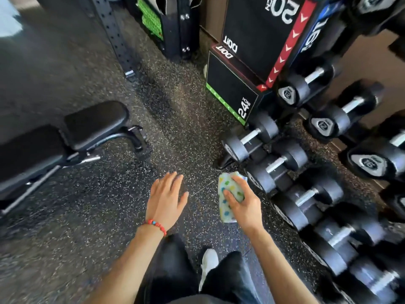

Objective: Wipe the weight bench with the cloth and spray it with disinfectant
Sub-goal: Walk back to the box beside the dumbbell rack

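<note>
Cloth [228,200] gripped in right hand [243,202]; left hand [166,198] flat, fingers spread

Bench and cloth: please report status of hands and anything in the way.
Right hand grips cloth; left hand open, empty. Bench off to left, untouched. Bare floor between; dumbbells at right. No spray bottle seen.
</note>
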{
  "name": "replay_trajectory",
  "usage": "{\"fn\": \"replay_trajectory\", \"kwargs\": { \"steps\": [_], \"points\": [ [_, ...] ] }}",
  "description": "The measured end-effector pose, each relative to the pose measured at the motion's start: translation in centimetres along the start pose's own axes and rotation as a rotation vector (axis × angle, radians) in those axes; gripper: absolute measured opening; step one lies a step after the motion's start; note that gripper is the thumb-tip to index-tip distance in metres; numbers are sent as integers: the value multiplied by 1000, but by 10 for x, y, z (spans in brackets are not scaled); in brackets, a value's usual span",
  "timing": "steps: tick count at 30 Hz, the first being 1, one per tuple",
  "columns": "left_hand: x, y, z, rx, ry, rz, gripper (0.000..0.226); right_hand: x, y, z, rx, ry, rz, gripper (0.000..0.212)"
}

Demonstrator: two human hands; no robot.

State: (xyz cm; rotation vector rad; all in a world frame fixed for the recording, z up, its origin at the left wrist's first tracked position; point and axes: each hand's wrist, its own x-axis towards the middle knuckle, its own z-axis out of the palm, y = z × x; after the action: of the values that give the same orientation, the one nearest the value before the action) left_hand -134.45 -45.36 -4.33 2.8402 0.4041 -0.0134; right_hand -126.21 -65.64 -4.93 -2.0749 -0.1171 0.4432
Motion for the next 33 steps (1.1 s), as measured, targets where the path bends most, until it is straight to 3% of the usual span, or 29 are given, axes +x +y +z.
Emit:
{"fn": "replay_trajectory", "kwargs": {
  "steps": [8, 19, 30, 33],
  "points": [
    [119, -52, -10, -7, 70, -48, 55, 132, -47, 37, -19, -20, -35, 37],
    [317, -153, -53, 58, 109, 137, 44, 288, -138, 100, 42, 96, 20, 36],
    [493, -138, -52, -4, 79, 191, 42, 445, -180, 77, 82, 193, 32, 41],
    [553, -123, -56, -1, 43, 197, 53, 500, -194, 58, 81, 205, 27, 42]
  ]
}}
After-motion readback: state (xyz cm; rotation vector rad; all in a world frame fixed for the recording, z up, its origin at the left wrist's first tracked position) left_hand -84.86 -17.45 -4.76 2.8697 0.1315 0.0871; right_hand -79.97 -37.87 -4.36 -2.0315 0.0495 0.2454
